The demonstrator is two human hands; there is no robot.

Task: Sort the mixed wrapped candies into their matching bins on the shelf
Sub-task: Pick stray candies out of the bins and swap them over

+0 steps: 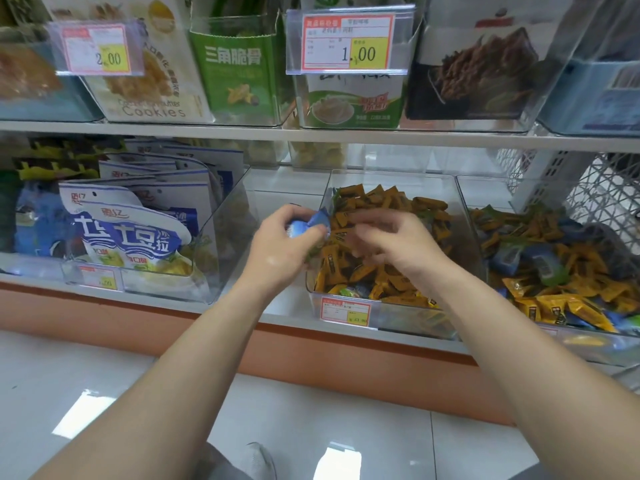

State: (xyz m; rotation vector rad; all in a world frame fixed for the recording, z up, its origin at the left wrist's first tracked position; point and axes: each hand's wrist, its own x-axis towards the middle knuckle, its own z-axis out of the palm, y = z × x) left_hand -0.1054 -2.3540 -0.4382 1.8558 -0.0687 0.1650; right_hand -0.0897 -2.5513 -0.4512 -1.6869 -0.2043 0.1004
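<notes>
Grips a blue-wrapped candy [308, 226] in the left hand [285, 242], fingers [313, 233] curled and clamped round it. Holds it just outside the left wall of the middle clear bin [391, 173], near that bin's upper left corner and above the lower shelf [284, 318].

Reaches with the right hand [393, 245] over the middle clear bin, palm down, low over the orange-wrapped candies [377, 275] heaped inside. Blurred by motion at the fingertips; cannot tell whether the fingers there are apart or clamped on a candy. Both hands near each other but not touching.

Inside the middle clear bin: mostly orange wrappers, with a few green and blue ones at the front wall, just behind the price label [345, 310].

To the right, touching the middle clear bin: the right bin [485, 178], filled with mixed candies [554, 268] in orange, blue and green wrappers.

To the left, across a bare gap of shelf: a clear bin of blue-and-white snack bags [131, 233], standing upright and leaning.

On the upper shelf [242, 129]: a cookie pack [149, 84], a green snack pack [235, 74], and price tags reading 2.00 [98, 48] and 1.00 [348, 41].

Below: glossy tiled floor [311, 427].
</notes>
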